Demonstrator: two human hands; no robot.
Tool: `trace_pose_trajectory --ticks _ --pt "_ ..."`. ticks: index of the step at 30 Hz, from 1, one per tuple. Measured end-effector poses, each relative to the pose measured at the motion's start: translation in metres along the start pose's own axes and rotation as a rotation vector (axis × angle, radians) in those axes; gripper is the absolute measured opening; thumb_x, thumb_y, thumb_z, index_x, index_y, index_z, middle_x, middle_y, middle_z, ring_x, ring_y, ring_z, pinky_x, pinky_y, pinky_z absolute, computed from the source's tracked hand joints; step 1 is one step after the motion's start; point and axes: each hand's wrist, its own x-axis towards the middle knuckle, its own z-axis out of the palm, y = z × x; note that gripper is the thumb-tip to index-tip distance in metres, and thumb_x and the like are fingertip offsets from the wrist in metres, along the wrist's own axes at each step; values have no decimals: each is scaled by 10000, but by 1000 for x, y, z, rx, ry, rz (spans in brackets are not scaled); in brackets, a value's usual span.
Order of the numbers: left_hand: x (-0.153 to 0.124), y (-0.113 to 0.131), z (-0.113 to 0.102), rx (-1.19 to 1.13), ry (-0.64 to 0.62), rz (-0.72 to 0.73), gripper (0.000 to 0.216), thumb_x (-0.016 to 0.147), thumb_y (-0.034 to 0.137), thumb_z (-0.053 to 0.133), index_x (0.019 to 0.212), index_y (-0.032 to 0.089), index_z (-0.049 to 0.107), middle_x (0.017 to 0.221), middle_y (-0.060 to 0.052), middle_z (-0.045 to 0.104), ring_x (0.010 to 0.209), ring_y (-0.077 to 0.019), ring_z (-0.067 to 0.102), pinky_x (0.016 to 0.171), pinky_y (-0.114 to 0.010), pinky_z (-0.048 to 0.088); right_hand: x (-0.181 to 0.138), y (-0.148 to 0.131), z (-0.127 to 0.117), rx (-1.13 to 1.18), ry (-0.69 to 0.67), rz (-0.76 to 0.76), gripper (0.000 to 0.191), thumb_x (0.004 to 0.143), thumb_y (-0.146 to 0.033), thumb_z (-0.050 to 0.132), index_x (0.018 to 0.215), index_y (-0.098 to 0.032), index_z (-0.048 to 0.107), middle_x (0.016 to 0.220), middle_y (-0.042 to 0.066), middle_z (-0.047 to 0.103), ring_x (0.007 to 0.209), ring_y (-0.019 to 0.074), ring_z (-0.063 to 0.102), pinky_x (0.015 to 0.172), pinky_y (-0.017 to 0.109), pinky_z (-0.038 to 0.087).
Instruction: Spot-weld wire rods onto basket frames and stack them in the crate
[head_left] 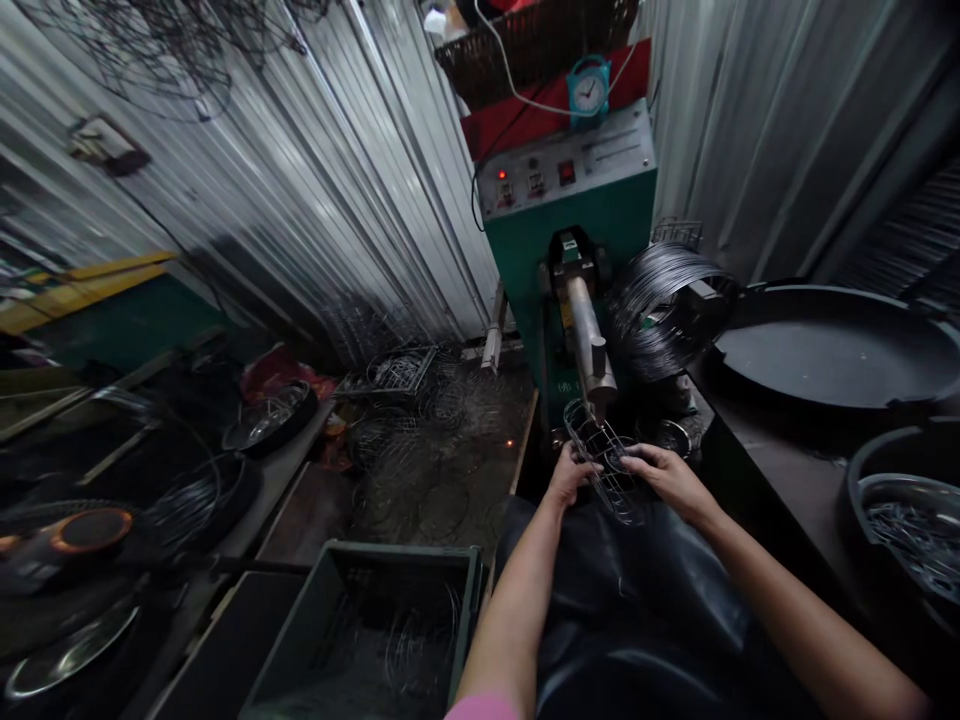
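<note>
Both hands hold a small wire basket frame (609,462) just under the metal arm (589,335) of a green welding machine (570,230). My left hand (568,473) grips the frame's left side with fingers curled round the wires. My right hand (670,478) closes on its right side. The frame's top rim sits by the tip of the machine's arm. A black apron (637,610) covers my lap below the hands.
A coil of dark wire (660,305) lies right of the machine, beside a wide black pan (832,345). A bowl of metal pieces (911,530) stands at right. A green crate (367,630) with wire rings sits at lower left. Finished wire frames (420,440) pile on the floor.
</note>
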Motion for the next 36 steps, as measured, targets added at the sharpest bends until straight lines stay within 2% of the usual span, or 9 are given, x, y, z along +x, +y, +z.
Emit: trace_pose_trajectory --ticks 5,9,12,18,21,28,32,36 --pt "5 1 -1 -3 -8 -28 578 478 166 719 980 212 435 804 26 531 688 -110 541 613 -266 472 13 -2 1 -8 30 5 371 642 -518 641 786 -178 683 783 43 686 780 216 611 719 303 459" --pt "8 -2 -5 31 35 -8 593 473 138 714 990 217 435 804 29 533 698 -113 542 592 -244 464 7 14 -1 96 13 73 381 651 -495 645 875 -188 669 821 44 685 785 204 614 694 299 470" --pt "10 -3 -8 45 57 18 564 473 160 727 959 208 443 806 28 535 670 -105 536 569 -234 460 1 23 -2 113 3 77 360 655 -496 643 829 -181 654 776 35 671 728 184 601 661 291 465" --pt "13 -2 -8 49 6 -96 560 490 223 745 985 196 485 877 -12 570 672 -111 542 577 -276 488 7 9 1 65 7 45 309 678 -487 616 733 -184 626 617 -4 599 554 137 518 522 255 401" --pt "9 -4 -5 44 -3 -110 557 501 257 742 991 197 486 851 -12 566 654 -110 541 566 -278 490 7 9 0 39 3 16 309 700 -487 592 736 -184 637 611 -3 587 533 125 481 493 246 367" --pt "1 -4 -6 37 99 -34 606 505 257 751 1035 191 466 895 -27 553 621 -84 498 534 -246 474 9 11 -2 57 44 47 369 654 -508 631 796 -168 664 651 3 609 535 116 483 490 238 362" --pt "4 0 -9 52 46 -95 585 535 271 744 1052 186 484 869 -33 552 651 -90 493 604 -300 499 12 7 0 46 47 52 421 648 -535 635 848 -167 679 691 23 637 593 145 541 530 256 411" --pt "2 -4 -10 17 -8 -93 593 567 287 728 1103 215 485 927 -38 551 723 -105 506 653 -320 508 -6 18 -7 50 -5 61 444 652 -528 651 934 -187 673 821 43 673 768 196 600 681 299 468"
